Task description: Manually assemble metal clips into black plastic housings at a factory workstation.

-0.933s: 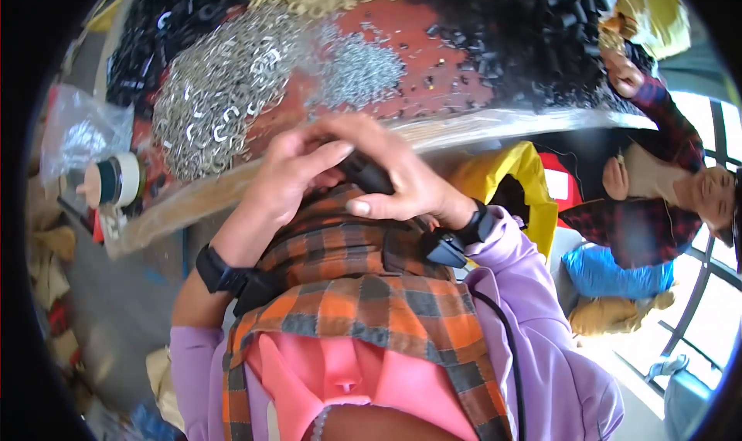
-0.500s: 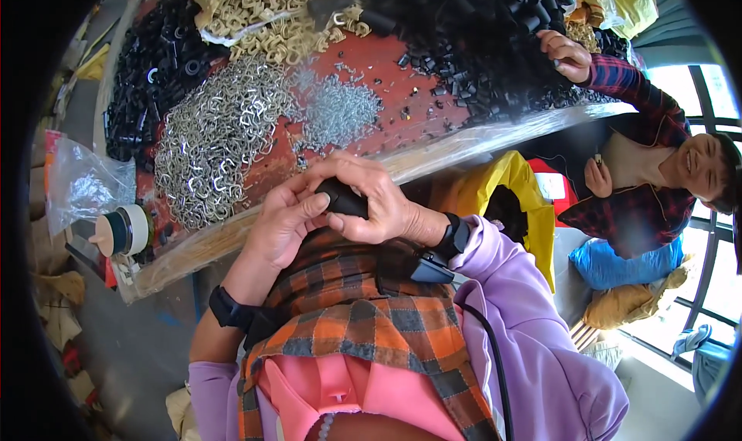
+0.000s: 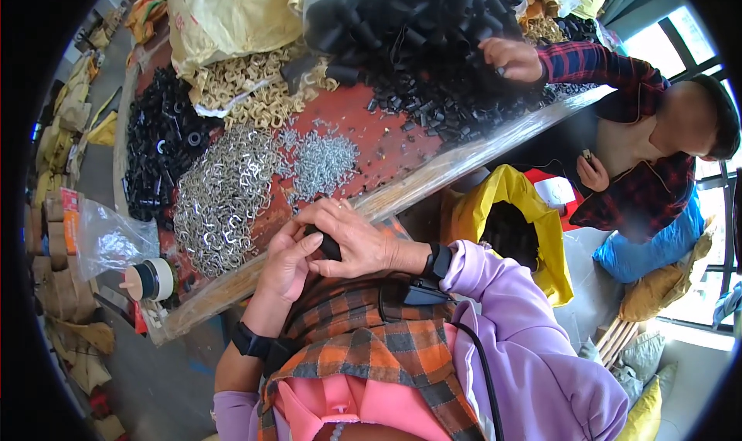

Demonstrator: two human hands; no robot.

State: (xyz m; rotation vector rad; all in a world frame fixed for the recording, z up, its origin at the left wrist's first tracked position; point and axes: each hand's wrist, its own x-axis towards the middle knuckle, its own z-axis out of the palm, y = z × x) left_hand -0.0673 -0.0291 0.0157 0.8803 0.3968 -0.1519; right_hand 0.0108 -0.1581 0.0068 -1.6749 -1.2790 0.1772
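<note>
Clear bag [image 3: 116,244] is at the bench's [image 3: 386,136] left edge, just beside the round container [image 3: 161,279] on the near left corner. An elbow or the bag snagging could knock the container off.

Black clips [image 3: 158,159] run along the left edge, silver hooks [image 3: 224,209] right next to them. Tan clips [image 3: 270,85] sit behind the hooks. The piles nearly touch, so a brush from a sleeve could mix them.

Left hand [image 3: 287,267]: thumb at the left end of the black part [image 3: 329,245]; fingertips hidden, can't tell if they clamp. Main risk: part slips and drops off the near side, cause would be the right grip easing with only that thumb backing it.

Part position: between the two hands, at the front edge above the lap, inside the curl of the right fingers, left end toward the left thumb. Right hand [image 3: 359,244] is closed around it.

Screws [image 3: 323,164] lie behind the hands, loose; a forward knock could scatter them. Black sleeves [image 3: 433,43] are further right at the back, a co-worker's hand [image 3: 514,58] over them. Yellow sack [image 3: 550,267] stands off the front edge.
</note>
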